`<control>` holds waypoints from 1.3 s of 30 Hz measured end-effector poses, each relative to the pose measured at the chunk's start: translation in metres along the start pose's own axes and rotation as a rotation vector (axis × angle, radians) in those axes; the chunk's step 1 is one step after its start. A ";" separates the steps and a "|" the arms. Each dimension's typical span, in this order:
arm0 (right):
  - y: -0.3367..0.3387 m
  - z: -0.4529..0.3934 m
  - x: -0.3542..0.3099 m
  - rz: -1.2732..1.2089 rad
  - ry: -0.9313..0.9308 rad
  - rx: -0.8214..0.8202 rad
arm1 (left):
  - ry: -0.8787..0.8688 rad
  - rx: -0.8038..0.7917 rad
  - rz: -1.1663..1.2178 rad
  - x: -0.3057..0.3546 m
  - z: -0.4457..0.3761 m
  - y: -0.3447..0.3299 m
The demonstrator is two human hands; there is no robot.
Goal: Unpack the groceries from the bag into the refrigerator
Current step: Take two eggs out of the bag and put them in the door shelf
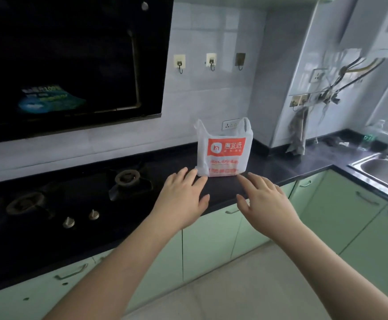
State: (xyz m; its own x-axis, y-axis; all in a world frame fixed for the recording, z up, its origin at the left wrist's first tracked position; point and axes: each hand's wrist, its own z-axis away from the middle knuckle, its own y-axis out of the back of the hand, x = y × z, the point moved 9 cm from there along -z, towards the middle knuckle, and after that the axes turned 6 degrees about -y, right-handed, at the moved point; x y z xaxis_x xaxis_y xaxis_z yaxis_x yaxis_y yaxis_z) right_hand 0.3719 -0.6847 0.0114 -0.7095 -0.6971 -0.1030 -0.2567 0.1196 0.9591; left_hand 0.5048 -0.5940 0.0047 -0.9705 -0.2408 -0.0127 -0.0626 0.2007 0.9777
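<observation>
Bag [224,150]: a white plastic carrier with an orange-red printed panel stands upright on the black countertop [287,167], its 2 handles sticking up, set against the far tiled wall just in front of a wall socket [231,124]. What it contains cannot be seen from here.

Both hands reach toward it from the near side, palms down, fingers straight and slightly spread, holding nothing. Left hand [183,199] has its fingertips close to the bag's lower left corner; whether they touch the plastic cannot be told. Right hand [265,199] is just near of the bag's lower right corner, with its fingertips close to the base but apart from it.

To the left of the bag lies a black gas hob [73,199] with 2 burners and 2 knobs along its near edge, and a dark range hood [73,61] hangs above it. 3 adhesive hooks [211,62] sit on the tiles above the bag. At far right a steel sink [384,169] is sunk into the counter, with a cloth [299,132] hanging from the wall to its left. Pale green cabinet doors [209,243] run below the counter.
</observation>
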 end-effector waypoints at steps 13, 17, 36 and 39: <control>-0.010 -0.077 0.157 -0.048 -0.070 -0.025 | -0.043 -0.015 -0.030 0.078 -0.134 -0.044; -0.025 -0.094 0.174 -0.070 -0.053 -0.054 | -0.022 -0.025 -0.037 0.084 -0.154 -0.056; -0.101 -0.248 0.159 -0.046 0.001 -0.159 | 0.018 -0.034 0.055 -0.006 -0.281 -0.130; -0.107 -0.282 0.158 -0.025 -0.011 -0.169 | 0.018 -0.032 0.052 -0.031 -0.310 -0.137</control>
State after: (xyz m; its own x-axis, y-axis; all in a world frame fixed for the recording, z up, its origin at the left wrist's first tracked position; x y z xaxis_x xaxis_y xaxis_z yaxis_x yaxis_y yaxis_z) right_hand 0.4716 -1.0069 -0.0329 -0.7118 -0.6903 -0.1296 -0.1610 -0.0192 0.9868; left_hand 0.6153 -0.9085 -0.0642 -0.9678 -0.2483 0.0416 -0.0046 0.1826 0.9832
